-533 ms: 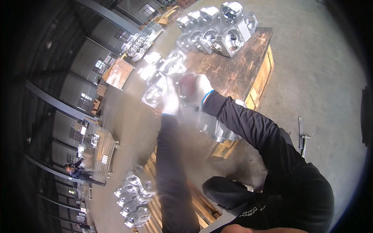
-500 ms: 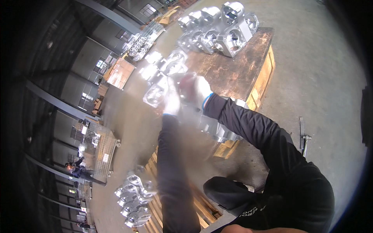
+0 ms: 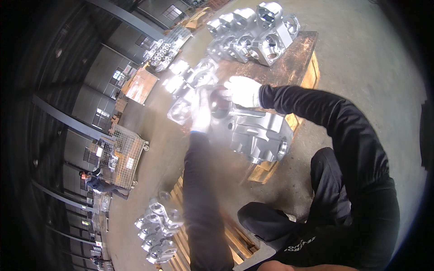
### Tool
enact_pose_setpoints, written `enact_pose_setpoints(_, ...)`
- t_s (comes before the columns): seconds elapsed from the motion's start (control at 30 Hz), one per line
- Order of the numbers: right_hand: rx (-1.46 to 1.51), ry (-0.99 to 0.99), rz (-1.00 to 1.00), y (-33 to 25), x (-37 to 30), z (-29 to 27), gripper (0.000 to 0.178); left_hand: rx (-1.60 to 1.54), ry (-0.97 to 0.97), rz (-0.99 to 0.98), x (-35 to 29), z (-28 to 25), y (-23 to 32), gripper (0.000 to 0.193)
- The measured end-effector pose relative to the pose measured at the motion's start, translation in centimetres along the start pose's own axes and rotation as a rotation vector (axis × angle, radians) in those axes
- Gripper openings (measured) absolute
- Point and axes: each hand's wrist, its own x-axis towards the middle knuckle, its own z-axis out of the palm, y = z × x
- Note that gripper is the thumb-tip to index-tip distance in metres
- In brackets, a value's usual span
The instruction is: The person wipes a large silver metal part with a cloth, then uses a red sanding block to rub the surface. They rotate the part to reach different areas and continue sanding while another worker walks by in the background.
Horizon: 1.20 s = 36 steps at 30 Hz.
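Observation:
A silvery metal casting (image 3: 261, 135) lies on its side at the near end of the wooden bench. Its round bore (image 3: 220, 101) faces up between my hands, dark reddish brown inside. My left hand (image 3: 201, 112), in a white glove, grips the casting's left end beside the bore; glare and blur soften its fingers. From the right, my right hand (image 3: 245, 91), also in a white glove, reaches the bore's rim with its fingers bent together. Whatever those fingertips hold, if anything, is too small to make out.
More castings (image 3: 246, 40) stand in rows at the bench's (image 3: 289, 67) far end, and others (image 3: 185, 86) sit along its left side. Lower left, several castings (image 3: 158, 226) rest by a slatted wooden pallet (image 3: 235, 244). A person (image 3: 97, 183) stands by a wire cart (image 3: 124, 158).
My right hand has drawn back to the right from over the bore, its elbow swinging out and uncovering the casting. My left hand stays put. The distant person and cart have shifted.

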Motion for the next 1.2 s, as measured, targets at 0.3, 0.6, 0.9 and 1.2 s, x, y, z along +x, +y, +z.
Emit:
enact_pose_setpoints(0.3, 0.613, -0.402, 0.49, 0.2, -2.2, -4.5, 0.042, 0.411, 0.029, 0.363, -1.0, 0.2, 1.6, 0.042)
enact_pose_setpoints(0.6, 0.72, -0.483, 0.394, 1.9, -6.5, -2.7, 0.046, 0.419, 0.041, 0.421, -1.5, 0.4, 2.4, 0.049)
enact_pose_setpoints(0.9, 1.395, -0.352, 1.023, 2.6, -19.9, -9.2, 0.061, 0.104, 0.157, 0.093, -0.6, 1.5, 3.8, 0.072)
enact_pose_setpoints(1.2, 1.438, -0.388, 1.224, -3.8, -22.2, -2.7, 0.06, 0.207, 0.332, -0.22, -0.6, 3.0, 4.6, 0.074)
